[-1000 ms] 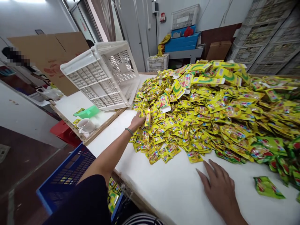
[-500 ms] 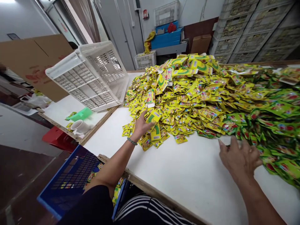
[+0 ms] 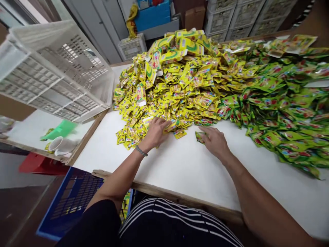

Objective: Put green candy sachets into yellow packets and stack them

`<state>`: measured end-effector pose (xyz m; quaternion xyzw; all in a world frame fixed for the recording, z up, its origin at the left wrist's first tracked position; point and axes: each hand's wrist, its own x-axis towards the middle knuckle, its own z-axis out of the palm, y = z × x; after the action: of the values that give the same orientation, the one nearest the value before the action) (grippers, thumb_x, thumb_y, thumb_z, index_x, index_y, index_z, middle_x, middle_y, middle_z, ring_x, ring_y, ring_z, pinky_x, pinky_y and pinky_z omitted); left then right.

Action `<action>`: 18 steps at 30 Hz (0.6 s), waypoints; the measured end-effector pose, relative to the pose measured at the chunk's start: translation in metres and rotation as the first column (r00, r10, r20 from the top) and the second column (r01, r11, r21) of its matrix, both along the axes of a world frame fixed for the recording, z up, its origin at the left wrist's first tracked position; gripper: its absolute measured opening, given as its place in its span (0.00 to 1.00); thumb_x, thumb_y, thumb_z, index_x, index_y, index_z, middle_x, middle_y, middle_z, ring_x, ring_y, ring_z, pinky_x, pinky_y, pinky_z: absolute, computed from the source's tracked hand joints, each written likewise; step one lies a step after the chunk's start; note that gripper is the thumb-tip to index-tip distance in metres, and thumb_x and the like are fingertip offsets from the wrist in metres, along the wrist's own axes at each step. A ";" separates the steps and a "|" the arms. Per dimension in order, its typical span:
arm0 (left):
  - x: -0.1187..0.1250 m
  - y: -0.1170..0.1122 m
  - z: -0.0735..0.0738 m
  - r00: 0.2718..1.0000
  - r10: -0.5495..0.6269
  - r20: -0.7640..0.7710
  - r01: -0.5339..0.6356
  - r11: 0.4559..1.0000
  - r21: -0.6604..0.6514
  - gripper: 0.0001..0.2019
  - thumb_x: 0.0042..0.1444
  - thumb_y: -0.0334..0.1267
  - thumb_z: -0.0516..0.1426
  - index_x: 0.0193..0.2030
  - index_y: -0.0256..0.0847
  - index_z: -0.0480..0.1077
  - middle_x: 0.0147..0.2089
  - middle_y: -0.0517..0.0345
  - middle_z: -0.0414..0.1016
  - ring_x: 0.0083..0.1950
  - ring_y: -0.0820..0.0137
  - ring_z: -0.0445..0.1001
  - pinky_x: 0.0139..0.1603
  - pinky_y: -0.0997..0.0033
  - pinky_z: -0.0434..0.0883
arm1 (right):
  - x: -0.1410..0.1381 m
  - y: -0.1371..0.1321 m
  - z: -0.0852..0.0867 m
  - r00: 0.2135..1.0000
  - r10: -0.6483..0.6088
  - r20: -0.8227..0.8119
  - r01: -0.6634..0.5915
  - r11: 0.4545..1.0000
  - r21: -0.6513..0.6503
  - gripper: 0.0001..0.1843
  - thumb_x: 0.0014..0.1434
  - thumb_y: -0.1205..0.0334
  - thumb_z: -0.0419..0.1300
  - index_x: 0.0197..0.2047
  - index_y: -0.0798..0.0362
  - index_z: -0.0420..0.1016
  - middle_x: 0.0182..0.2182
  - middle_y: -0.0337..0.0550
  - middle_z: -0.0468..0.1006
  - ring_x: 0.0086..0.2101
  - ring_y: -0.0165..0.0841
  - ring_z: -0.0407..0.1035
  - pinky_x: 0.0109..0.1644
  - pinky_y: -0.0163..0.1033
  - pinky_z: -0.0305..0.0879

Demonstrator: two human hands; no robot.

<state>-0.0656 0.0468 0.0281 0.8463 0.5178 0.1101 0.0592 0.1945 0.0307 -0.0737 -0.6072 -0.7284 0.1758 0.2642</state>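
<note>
My left hand (image 3: 156, 133), a beaded bracelet at its wrist, is closed over a small yellow box (image 3: 171, 126) at the front of a heap of yellow packets (image 3: 177, 87). The palm and fingers hide most of that box. To the right, my right hand (image 3: 216, 141) has its thumb and fingers on a green packet (image 3: 199, 137), just above the white tabletop (image 3: 180, 171). More green packets (image 3: 280, 127) lie in a spread pile at the right. Several yellow boxes (image 3: 194, 47) rest on top of the heap.
A white plastic crate (image 3: 59, 82) stands tilted at the left. Near it are a white mug (image 3: 61, 145) and a green plastic piece (image 3: 60, 130). Below the table's wooden edge sits a blue crate (image 3: 65, 206) with packets inside. Stacked crates (image 3: 221, 20) stand at the back.
My right hand has moved left from the green pile and now has a green packet. My left hand has closed over the yellow box. The view has shifted right and down.
</note>
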 end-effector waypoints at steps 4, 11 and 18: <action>0.025 -0.013 -0.001 0.989 -0.016 0.146 0.019 1.000 -0.023 0.26 0.56 0.45 0.61 0.59 0.37 0.70 0.54 0.43 0.72 0.55 0.55 0.68 0.56 0.55 0.66 | 0.000 0.001 0.008 0.994 -0.099 0.037 0.100 0.995 -0.013 0.13 0.57 0.62 0.60 0.46 0.54 0.78 0.50 0.57 0.77 0.50 0.50 0.68 0.50 0.52 0.65; 0.068 -0.021 -0.034 0.794 0.301 0.529 -0.074 0.911 -0.407 0.20 0.51 0.54 0.64 0.38 0.37 0.73 0.30 0.58 0.74 0.31 0.70 0.71 0.33 0.72 0.65 | -0.016 -0.009 0.024 0.820 -0.212 -0.532 -0.011 0.923 -0.385 0.16 0.45 0.52 0.70 0.31 0.48 0.69 0.23 0.35 0.73 0.26 0.34 0.68 0.30 0.39 0.63; 0.059 -0.020 -0.050 0.357 0.591 0.724 0.289 0.667 -0.687 0.27 0.35 0.59 0.69 0.28 0.36 0.68 0.26 0.60 0.72 0.25 0.75 0.69 0.30 0.73 0.67 | -0.018 -0.013 0.042 0.346 -0.341 -0.874 -0.323 0.832 -0.452 0.26 0.34 0.47 0.76 0.33 0.50 0.73 0.29 0.38 0.79 0.31 0.33 0.73 0.37 0.40 0.70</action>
<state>-0.0063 0.0273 -0.0223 0.4730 0.4731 0.3531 0.6540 0.1766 0.0179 -0.0319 -0.4462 -0.3533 0.6920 0.4441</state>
